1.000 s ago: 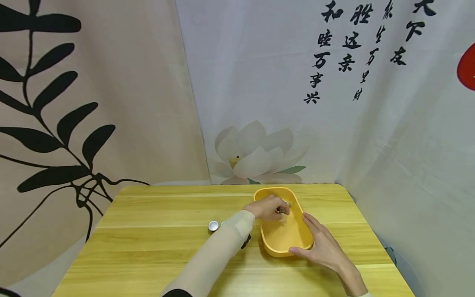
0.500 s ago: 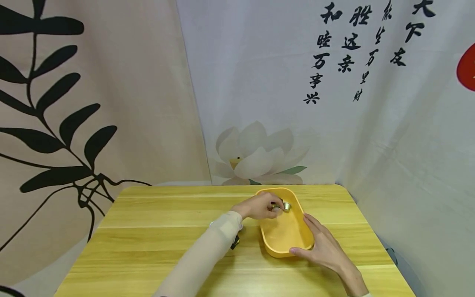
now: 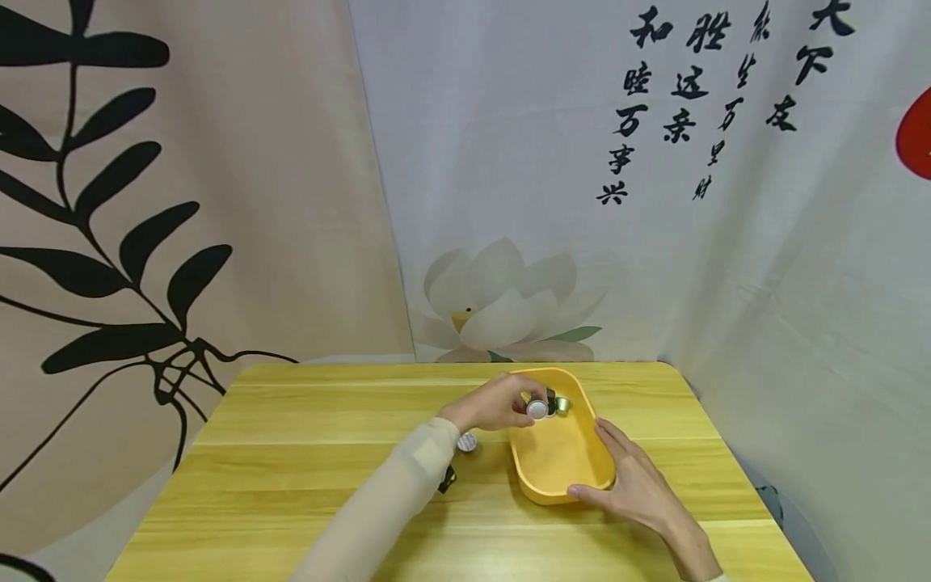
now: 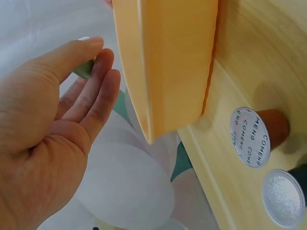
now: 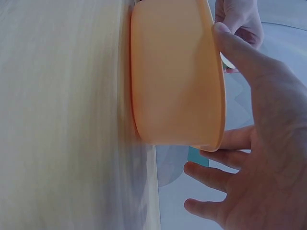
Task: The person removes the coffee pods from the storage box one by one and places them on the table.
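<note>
My left hand (image 3: 494, 402) is over the left rim of a yellow plastic bin (image 3: 560, 469). Its thumb and fingertips pinch a coffee capsule (image 3: 537, 411), whose pale round lid faces me. In the left wrist view, the green body of that capsule (image 4: 84, 70) shows between the fingers. Inside the bin, a dark capsule (image 3: 551, 402) and a gold-green capsule (image 3: 563, 406) lie close to the held one. My right hand (image 3: 640, 485) grips the bin's near right corner, thumb at the near end and fingers along the right side.
On the table (image 3: 291, 485), left of the bin, lies a brown capsule (image 4: 276, 128) with a printed lid. Beside it is a dark capsule (image 4: 284, 198) with a silvery lid, hidden by my sleeve in the head view. Printed curtains (image 3: 509, 162) hang behind the table.
My left hand has drawn back leftward inside the bin, bringing the held capsule's lid into view. The capsules in the bin are now uncovered. The right hand and bin have stayed put.
</note>
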Available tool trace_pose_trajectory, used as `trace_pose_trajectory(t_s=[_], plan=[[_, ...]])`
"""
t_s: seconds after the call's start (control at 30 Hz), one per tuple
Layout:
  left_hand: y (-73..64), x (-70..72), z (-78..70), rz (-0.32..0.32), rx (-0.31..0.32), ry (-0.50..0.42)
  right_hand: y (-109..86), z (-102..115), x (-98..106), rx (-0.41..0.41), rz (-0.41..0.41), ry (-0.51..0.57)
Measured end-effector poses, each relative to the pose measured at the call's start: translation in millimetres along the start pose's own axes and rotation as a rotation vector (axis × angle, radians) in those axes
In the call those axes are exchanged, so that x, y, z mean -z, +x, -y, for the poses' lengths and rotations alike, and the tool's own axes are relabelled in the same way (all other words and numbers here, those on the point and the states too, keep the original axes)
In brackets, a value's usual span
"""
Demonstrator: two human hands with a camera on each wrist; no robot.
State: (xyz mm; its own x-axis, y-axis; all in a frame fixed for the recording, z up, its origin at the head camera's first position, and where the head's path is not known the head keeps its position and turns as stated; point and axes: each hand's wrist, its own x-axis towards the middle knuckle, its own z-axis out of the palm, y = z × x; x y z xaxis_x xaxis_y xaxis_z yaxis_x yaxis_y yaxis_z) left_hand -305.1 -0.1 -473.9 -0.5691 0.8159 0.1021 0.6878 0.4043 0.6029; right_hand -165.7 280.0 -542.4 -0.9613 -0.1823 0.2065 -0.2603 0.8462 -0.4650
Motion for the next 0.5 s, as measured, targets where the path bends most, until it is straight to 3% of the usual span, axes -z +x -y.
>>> trace_pose_trajectory(t_s=[0.27, 0.5], plan=[[-12.8, 4.0, 5.3, -0.026, 0.002, -0.049, 0.3, 1, 0, -0.021, 0.013, 0.007], [-32.2, 11.4, 12.7, -0.072, 0.008, -0.053, 0.7, 4, 2, -0.008, 0.004, -0.007]])
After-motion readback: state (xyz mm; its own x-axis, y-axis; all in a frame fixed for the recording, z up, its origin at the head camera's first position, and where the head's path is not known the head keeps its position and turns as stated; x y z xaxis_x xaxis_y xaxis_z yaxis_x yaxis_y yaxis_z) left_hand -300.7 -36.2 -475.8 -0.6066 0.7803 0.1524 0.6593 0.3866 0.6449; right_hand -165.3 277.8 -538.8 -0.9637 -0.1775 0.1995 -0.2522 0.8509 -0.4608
